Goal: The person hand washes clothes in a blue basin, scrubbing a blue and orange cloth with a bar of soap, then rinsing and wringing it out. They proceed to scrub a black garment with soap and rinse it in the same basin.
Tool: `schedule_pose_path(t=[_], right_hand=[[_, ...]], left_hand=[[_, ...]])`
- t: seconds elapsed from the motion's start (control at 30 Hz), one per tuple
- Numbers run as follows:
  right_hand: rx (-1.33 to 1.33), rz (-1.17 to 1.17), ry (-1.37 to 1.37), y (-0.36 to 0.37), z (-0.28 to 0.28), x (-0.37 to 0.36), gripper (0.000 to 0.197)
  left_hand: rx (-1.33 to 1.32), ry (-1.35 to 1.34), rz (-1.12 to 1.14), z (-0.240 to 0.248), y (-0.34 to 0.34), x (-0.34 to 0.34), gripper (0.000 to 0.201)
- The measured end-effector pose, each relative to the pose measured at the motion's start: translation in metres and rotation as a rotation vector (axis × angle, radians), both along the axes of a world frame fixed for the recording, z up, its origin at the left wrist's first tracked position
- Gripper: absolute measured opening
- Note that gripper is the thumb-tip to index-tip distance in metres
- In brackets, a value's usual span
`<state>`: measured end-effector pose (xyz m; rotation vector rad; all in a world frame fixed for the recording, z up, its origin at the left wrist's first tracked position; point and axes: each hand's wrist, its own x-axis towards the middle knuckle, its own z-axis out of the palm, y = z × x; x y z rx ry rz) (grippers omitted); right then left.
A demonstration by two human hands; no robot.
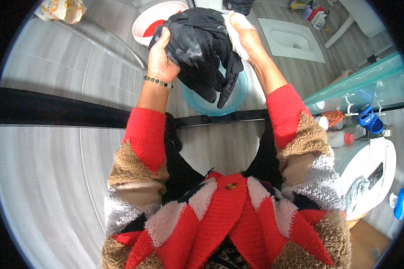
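Bunched dark clothing (197, 38), black with pale soapy-looking patches, hangs between my two hands. My left hand (163, 60), with a beaded bracelet at the wrist, is closed on its left side, thumb on top. On the other side my right hand (247, 36) grips a white cloth (234, 38) pressed against the dark clothing; its fingertips are partly hidden. Below the bundle stands a light blue basin (233, 101) with liquid in it. A ribbed end of the clothing dangles over the basin.
A white tub (140, 24) with something red inside stands at the far left. Beyond my right hand lies a squat toilet (294, 40). A dark raised sill (188, 121) runs under the basin's near edge. A glass shelf (359, 83) and a white machine (372, 170) are at the right.
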<state>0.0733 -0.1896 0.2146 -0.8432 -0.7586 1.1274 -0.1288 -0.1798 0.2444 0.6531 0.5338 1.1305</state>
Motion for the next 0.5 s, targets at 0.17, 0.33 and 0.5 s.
schedule_pose_path(t=[0.17,0.33,0.5], right_hand=[[-0.056,0.064,-0.038,-0.005,0.0,-0.016,0.028],[0.315,-0.256,-0.891,-0.009,-0.002,-0.032,0.027],[0.419,-0.498,-1.128,-0.02,-0.02,-0.066,0.028]], left_hand=[[0.045,0.072,-0.151,-0.008,-0.006,0.007,0.047],[-0.05,0.214,-0.17,-0.03,-0.006,0.023,0.022],[-0.156,-0.012,0.024,-0.05,0.009,0.035,0.021]])
